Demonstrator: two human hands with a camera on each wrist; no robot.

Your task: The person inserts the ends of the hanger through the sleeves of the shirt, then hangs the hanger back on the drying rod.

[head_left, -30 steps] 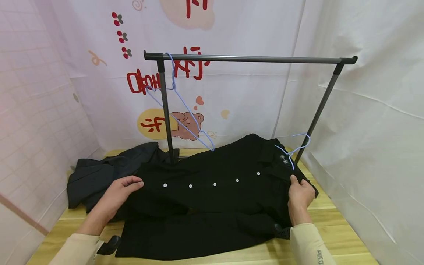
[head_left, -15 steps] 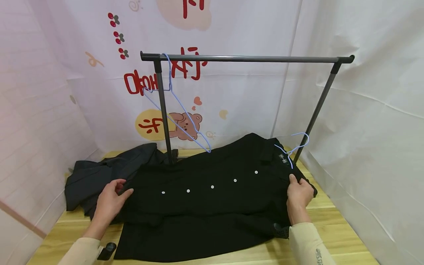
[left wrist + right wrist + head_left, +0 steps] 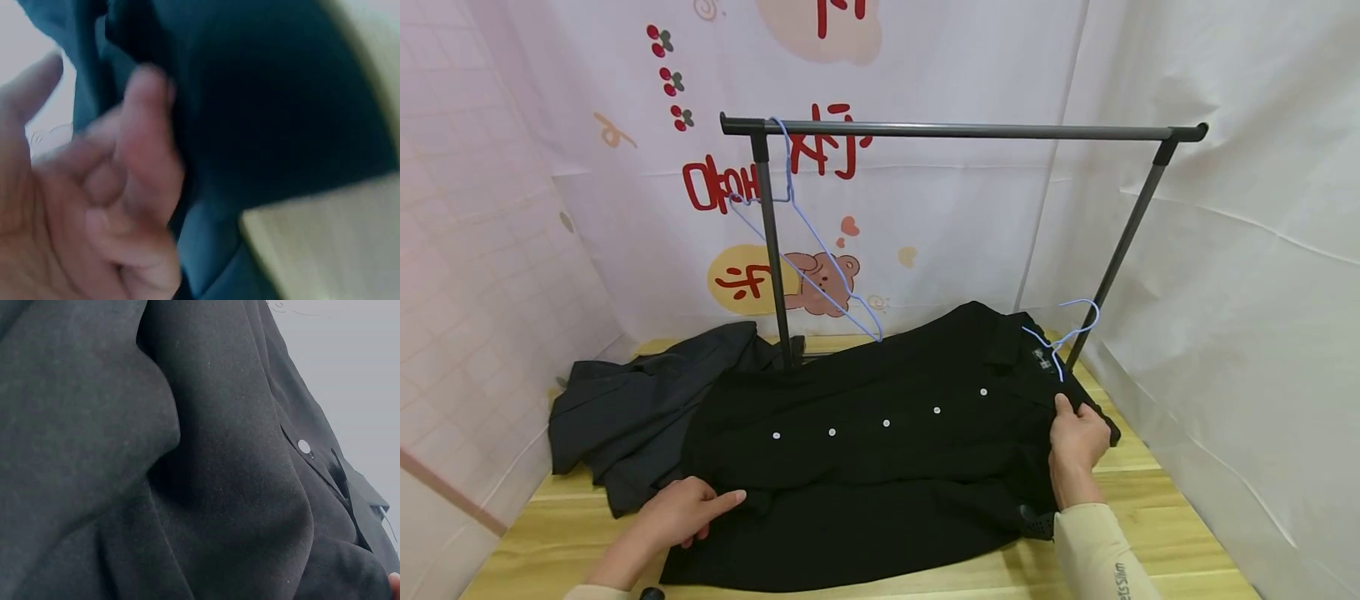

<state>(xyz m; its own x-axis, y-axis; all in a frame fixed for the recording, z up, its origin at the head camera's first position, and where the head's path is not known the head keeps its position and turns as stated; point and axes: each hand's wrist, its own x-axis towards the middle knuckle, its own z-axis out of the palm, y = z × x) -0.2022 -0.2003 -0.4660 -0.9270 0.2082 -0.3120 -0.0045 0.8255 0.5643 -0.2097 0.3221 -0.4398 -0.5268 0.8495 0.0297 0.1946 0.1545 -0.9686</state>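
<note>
A black button-up shirt [image 3: 865, 458] with white buttons lies spread on its side, collar to the right. Out of its neck sticks the hook of a light-blue wire hanger [image 3: 1060, 337]; the rest is hidden inside. My right hand [image 3: 1078, 437] grips the shirt at the shoulder just below that hook. Near the hem on the left, my left hand [image 3: 681, 512] is over the lower fold of cloth, holding nothing. In the left wrist view its fingers [image 3: 147, 137] are loosely bent, thumb apart, beside the dark cloth.
Behind the shirt stands a dark metal rack [image 3: 962, 131]. Another light-blue hanger [image 3: 827, 242] hangs from its left end. A dark grey garment [image 3: 632, 400] lies crumpled at the left of the wooden table [image 3: 1157, 517], partly under the shirt.
My left hand has let go of the shirt's front edge and come down towards me to the lower fold. The button row on the left has dropped slightly. My right hand has stayed in place.
</note>
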